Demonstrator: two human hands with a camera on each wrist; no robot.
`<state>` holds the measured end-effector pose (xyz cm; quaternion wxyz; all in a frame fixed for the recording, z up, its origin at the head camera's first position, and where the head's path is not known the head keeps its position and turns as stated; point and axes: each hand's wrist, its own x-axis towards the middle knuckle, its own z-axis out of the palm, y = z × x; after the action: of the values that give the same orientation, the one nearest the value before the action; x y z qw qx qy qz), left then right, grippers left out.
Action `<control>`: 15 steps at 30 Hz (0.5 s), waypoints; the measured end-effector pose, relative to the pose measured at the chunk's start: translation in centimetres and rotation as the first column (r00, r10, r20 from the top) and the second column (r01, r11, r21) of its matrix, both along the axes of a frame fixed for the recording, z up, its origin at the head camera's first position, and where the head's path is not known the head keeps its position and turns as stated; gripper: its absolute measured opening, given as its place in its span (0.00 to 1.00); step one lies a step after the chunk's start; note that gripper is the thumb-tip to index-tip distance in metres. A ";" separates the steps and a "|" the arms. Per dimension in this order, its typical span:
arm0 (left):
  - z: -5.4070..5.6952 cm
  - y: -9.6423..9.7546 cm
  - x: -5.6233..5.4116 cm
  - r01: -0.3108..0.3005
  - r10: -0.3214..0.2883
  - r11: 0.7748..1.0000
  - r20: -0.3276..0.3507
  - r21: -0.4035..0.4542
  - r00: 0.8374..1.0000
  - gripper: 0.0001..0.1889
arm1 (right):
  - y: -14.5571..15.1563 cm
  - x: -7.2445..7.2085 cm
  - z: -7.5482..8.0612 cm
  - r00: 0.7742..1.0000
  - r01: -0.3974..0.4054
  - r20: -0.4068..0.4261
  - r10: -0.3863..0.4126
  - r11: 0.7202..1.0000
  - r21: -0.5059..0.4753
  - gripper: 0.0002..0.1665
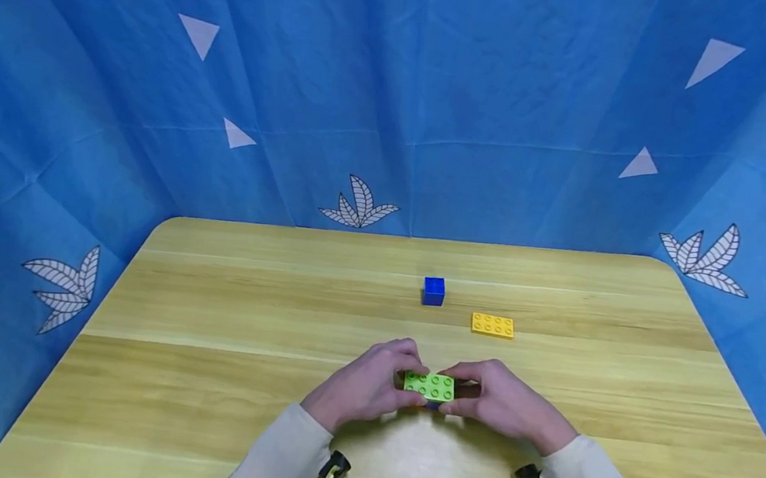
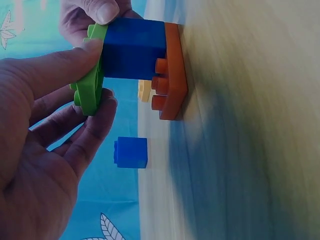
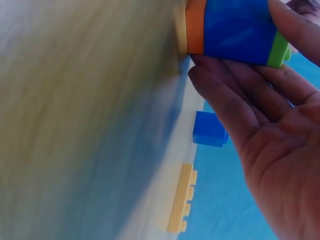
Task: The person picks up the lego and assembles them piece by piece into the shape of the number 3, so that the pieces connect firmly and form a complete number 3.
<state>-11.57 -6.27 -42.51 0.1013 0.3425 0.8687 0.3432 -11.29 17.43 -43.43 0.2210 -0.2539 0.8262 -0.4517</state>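
Between the left hand [image 1: 371,384] and right hand [image 1: 499,398], the green brick [image 1: 430,387] is smooth plastic. Below the hands, the table [image 1: 197,406] looks like shiny wood. Past them hangs creased cloth [image 1: 511,89].

A wooden table [image 1: 198,399] with rounded far corners stands before a creased blue cloth [image 1: 525,90], which is printed with outlined white leaves [image 1: 362,199] and pale triangles [image 1: 713,62]. On the table, a small blue block [image 1: 433,292] sits toward the far edge. To its right and a little nearer lies a flat yellow brick [image 1: 493,326], its eight studs facing up.
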 end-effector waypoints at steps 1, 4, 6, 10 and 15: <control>0.0 0.0 0.0 -0.002 0.002 1.000 0.004 0.001 1.000 0.18 | 0.0 0.0 0.0 1.000 -0.004 0.002 0.004 1.000 -0.005 0.18; 0.0 0.1 0.1 -0.005 0.005 1.000 0.008 0.000 1.000 0.18 | 0.1 0.0 -0.1 1.000 -0.018 0.010 0.018 0.999 -0.032 0.19; 0.0 0.2 0.1 -0.007 0.007 1.000 0.005 0.000 1.000 0.18 | 0.2 0.0 -0.3 0.999 -0.024 0.042 0.027 0.997 -0.069 0.20; 0.1 0.3 0.0 -0.008 0.008 1.000 0.003 -0.012 1.000 0.18 | 0.4 0.0 -0.6 0.994 -0.018 0.104 0.032 0.991 -0.133 0.23; 0.7 -0.4 -0.8 -0.002 0.005 0.997 0.028 -0.081 1.000 0.22 | 0.3 0.0 -0.8 0.994 -0.019 0.102 0.035 0.988 -0.150 0.22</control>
<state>-12.40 -6.65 -41.81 0.1265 0.3318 0.8810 0.3126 -11.24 17.69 -44.22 0.2503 -0.2571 0.7739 -0.5218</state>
